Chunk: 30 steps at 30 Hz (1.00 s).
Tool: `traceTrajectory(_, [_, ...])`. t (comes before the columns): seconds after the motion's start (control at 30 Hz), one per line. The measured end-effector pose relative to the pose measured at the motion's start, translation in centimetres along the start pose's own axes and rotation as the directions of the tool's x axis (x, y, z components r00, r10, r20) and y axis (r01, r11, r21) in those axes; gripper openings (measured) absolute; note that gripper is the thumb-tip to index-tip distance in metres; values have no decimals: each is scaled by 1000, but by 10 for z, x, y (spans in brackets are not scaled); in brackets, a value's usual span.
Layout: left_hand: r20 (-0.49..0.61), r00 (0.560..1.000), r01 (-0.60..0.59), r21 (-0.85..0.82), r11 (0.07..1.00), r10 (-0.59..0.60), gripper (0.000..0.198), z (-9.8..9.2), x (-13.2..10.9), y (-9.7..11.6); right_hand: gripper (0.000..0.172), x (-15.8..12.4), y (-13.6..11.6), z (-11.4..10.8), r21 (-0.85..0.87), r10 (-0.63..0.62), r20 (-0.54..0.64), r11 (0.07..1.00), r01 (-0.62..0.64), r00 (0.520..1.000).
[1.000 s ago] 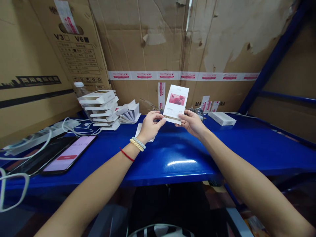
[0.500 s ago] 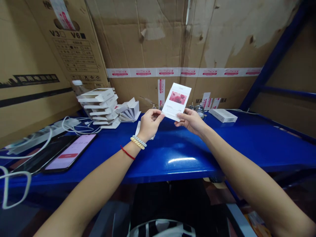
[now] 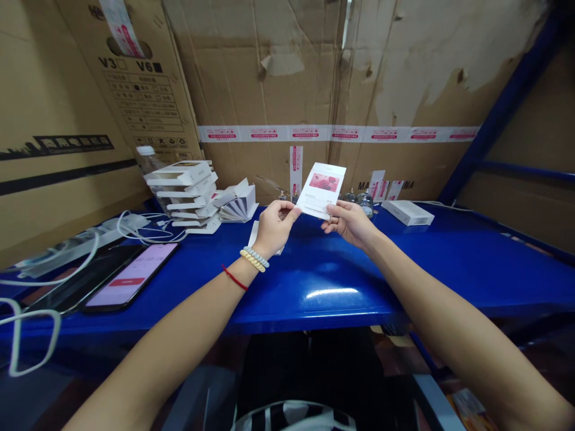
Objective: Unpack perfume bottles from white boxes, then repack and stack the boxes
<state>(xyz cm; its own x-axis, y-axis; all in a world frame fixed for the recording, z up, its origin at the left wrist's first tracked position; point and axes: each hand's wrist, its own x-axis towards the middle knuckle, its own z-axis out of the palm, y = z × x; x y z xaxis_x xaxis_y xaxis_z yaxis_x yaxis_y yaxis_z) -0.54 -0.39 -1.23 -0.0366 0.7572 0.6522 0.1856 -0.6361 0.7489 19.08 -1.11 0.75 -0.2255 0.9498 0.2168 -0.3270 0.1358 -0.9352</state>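
A flat white carton (image 3: 321, 190) with a pink flower picture is held up, tilted, above the blue table. My left hand (image 3: 274, 228) pinches its lower left corner between thumb and fingers. At its lower right edge my right hand (image 3: 351, 222) grips it, thumb on the front and fingers behind. Partly hidden behind my left hand, another white piece (image 3: 253, 233) lies on the table. Small glass bottles (image 3: 365, 205) stand behind the carton and my right hand, some of them covered from sight.
White boxes (image 3: 188, 194) are stacked at the left, beside fanned flat cartons (image 3: 240, 203) and a plastic bottle (image 3: 148, 158). A phone (image 3: 132, 278), a dark device and white cables lie front left. One white box (image 3: 408, 212) rests at the right. Cardboard walls (image 3: 269, 90) close off the back.
The carton has come down slightly and its top leans farther back. Both hands keep hold of it. The view has shifted a little.
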Motion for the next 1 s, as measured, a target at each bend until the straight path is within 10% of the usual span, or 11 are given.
traceTrajectory(0.3, [-11, 971, -226, 265, 937, 237, 15, -6, -3, 15, 28, 0, 1, 0, 0, -10, 19, 1000, 10, 1000])
traceTrajectory(1.0, [30, 960, -272, 320, 908, 277, 20, -9, -2, 18, 33, 0, 0, -3, -14, -30, 48, 999, 31, 998])
